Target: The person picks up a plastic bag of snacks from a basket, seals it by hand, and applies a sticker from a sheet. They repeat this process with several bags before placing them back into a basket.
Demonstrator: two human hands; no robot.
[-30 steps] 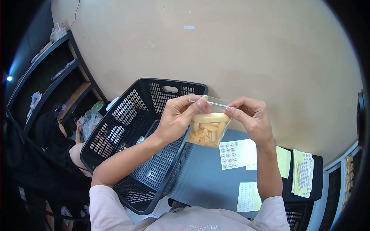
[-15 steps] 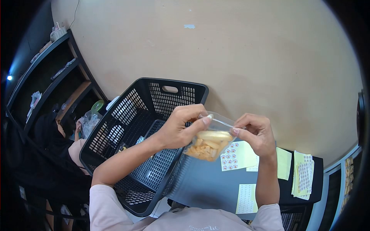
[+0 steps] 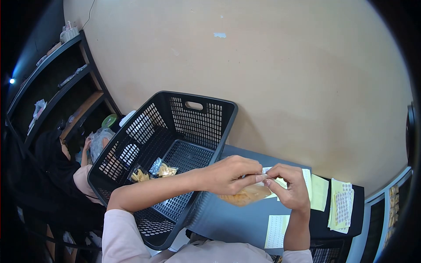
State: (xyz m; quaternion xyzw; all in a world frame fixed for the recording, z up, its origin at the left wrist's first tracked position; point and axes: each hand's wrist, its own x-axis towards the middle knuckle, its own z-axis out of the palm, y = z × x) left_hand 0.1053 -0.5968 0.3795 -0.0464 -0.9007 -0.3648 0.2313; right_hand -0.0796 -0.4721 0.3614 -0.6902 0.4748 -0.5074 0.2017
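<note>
A clear plastic bag (image 3: 246,196) of yellowish snack pieces hangs from both hands above the grey table. My left hand (image 3: 234,174) is closed on the bag's top edge and hides part of it. Pinched at the same edge, right beside the left fingertips, is my right hand (image 3: 288,186). The bag is tilted, and its contents lie toward its lower left. Left of the hands stands a large black plastic basket (image 3: 193,151) holding several small snack packs (image 3: 167,170).
On the grey table (image 3: 237,228) lie sticker sheets (image 3: 277,230), with more stacked sheets (image 3: 341,204) at the right. Another person (image 3: 66,162) in dark clothing handles a plastic bag beyond the basket. Dark shelves (image 3: 52,83) stand at the left, against a beige wall (image 3: 298,79).
Both hands have lowered with the bag, and their fingertips have come together at its top edge. More of the packs in the basket now show.
</note>
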